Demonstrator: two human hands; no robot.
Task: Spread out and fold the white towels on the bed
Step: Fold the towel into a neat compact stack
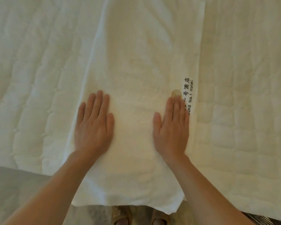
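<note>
Two sandalled feet (122,218) show at the bottom edge, cut off by the frame and partly hidden behind the overhanging near end of the one white towel (133,62), which lies lengthwise on the quilted bed (31,78). The left hand (94,125) and right hand (172,127) press flat on it, fingers straight, gripping nothing; the right fingertips cover part of the black lettering (189,90) and one gold emblem (176,93). The towel's far end is blurred at the top edge.

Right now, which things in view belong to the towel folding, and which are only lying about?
For the job: white towel, left hand, right hand, bed.
Just there: sandals, grey floor, striped rug.
</note>
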